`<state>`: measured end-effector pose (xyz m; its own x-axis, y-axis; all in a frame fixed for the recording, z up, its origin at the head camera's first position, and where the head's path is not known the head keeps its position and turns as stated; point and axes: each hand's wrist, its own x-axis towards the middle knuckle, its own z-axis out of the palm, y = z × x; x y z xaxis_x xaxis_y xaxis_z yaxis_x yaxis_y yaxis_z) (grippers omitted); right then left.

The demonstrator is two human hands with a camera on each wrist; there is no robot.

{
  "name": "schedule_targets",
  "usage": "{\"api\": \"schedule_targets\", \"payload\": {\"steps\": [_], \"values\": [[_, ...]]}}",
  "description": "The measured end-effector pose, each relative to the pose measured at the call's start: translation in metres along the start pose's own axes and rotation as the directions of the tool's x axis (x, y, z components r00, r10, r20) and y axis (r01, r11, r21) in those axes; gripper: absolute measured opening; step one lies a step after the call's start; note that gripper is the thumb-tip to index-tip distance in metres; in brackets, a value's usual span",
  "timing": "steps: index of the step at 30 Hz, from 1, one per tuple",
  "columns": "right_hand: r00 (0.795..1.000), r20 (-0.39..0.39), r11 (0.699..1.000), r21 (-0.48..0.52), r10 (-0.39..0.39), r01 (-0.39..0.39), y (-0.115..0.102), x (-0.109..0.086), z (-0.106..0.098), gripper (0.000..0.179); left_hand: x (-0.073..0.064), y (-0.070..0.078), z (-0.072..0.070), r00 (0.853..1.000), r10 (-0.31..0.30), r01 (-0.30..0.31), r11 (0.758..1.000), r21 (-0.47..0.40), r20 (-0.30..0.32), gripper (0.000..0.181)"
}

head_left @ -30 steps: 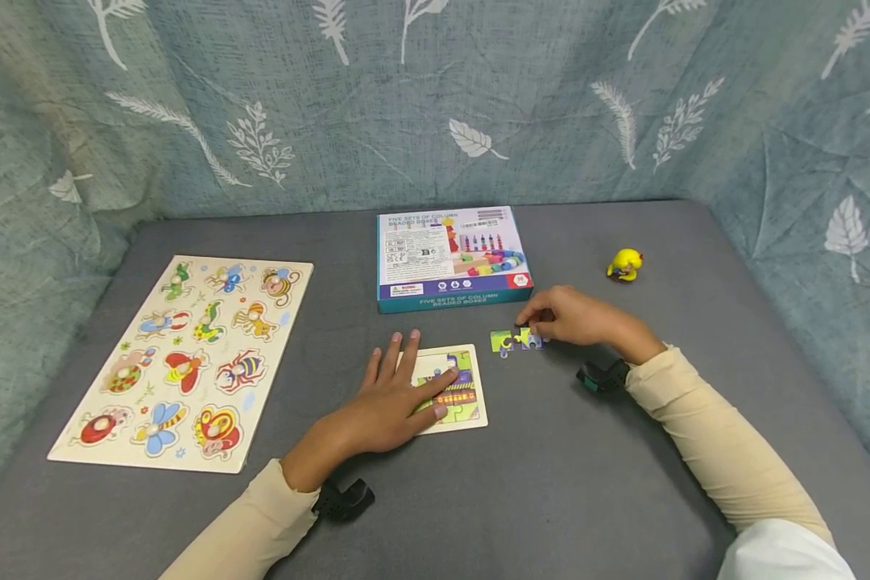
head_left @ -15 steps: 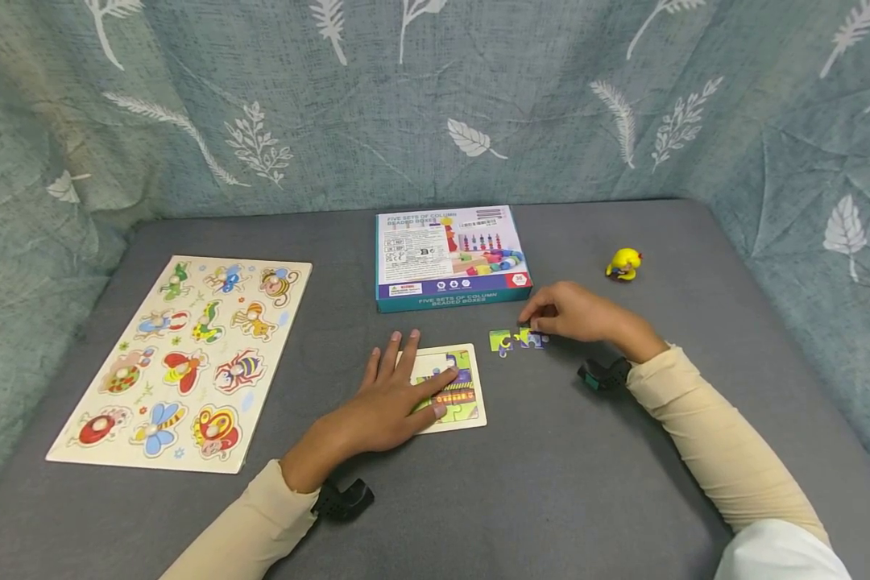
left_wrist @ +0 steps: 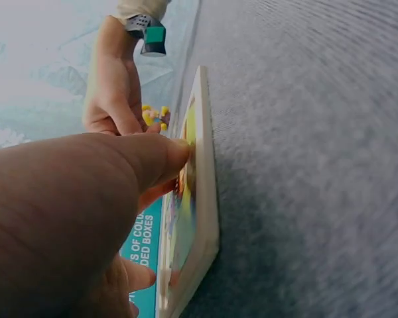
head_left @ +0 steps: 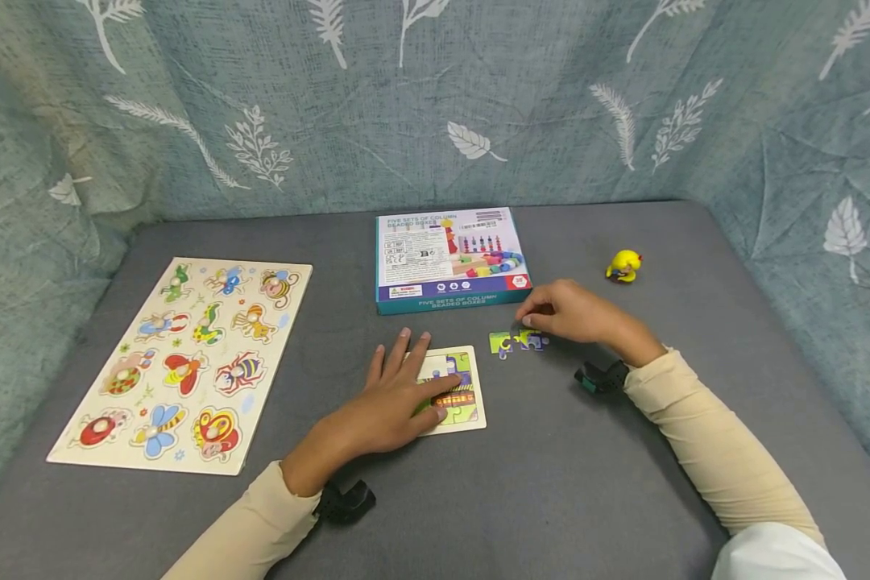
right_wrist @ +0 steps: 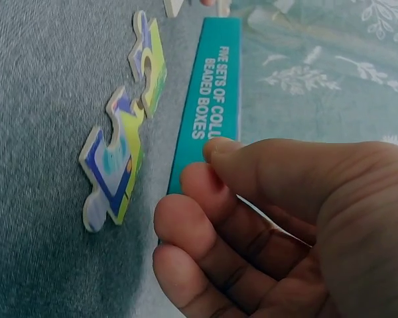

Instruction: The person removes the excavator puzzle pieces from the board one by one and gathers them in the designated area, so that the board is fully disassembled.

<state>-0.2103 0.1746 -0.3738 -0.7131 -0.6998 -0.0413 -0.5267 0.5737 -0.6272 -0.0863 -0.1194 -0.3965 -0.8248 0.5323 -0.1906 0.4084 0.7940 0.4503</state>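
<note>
My left hand lies with spread fingers over a small wooden puzzle tray, partly filled with green, purple and red pieces. Its thumb and forefinger rest on the tray's right part; the palm side hides the left part. Two loose jigsaw pieces lie side by side right of the tray: a green one and a purple-and-green one. Just behind the latter is my right hand. In the right wrist view its fingers are curled, thumb tip against forefinger tip, with nothing visible between them, and both pieces lie apart from the fingertips.
A beaded-boxes carton lies behind the tray, close to the right fingertips. At the left is a large board with insect pictures. A yellow toy duck stands at the back right. A patterned curtain hangs behind the table.
My right hand has drawn slightly up and back from the purple-and-green piece, uncovering more of it. The left fingers have shifted a little to the right on the tray.
</note>
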Motion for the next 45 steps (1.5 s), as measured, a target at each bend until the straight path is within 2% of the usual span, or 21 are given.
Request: {"api": "schedule_targets", "payload": {"steps": [9, 18, 27, 37, 45], "values": [[0.999, 0.039, 0.999, 0.002, -0.033, 0.033, -0.011, 0.003, 0.004, 0.016, 0.001, 0.002, 0.000, 1.000, 0.018, -0.018, 1.000, -0.019, 0.008, 0.050], [0.984, 0.108, 0.989, 0.063, -0.141, 0.135, -0.015, 0.011, 0.010, 0.018, 0.007, 0.003, 0.004, 0.994, -0.007, 0.004, 1.000, 0.029, 0.111, 0.056], [0.974, 0.123, 0.982, 0.056, -0.188, 0.183, -0.024, 0.017, 0.014, 0.019, 0.008, 0.003, 0.004, 0.993, -0.005, -0.001, 0.999, 0.048, 0.120, 0.053], [0.954, 0.167, 0.963, 0.143, -0.251, 0.228, -0.035, 0.028, 0.021, 0.021, 0.006, 0.003, 0.004, 0.992, 0.009, -0.012, 1.000, 0.026, 0.128, 0.053], [0.953, 0.177, 0.963, 0.156, -0.246, 0.220, -0.040, 0.031, 0.028, 0.023, 0.009, 0.004, 0.005, 0.992, 0.004, -0.007, 1.000, 0.023, 0.127, 0.053]]}}
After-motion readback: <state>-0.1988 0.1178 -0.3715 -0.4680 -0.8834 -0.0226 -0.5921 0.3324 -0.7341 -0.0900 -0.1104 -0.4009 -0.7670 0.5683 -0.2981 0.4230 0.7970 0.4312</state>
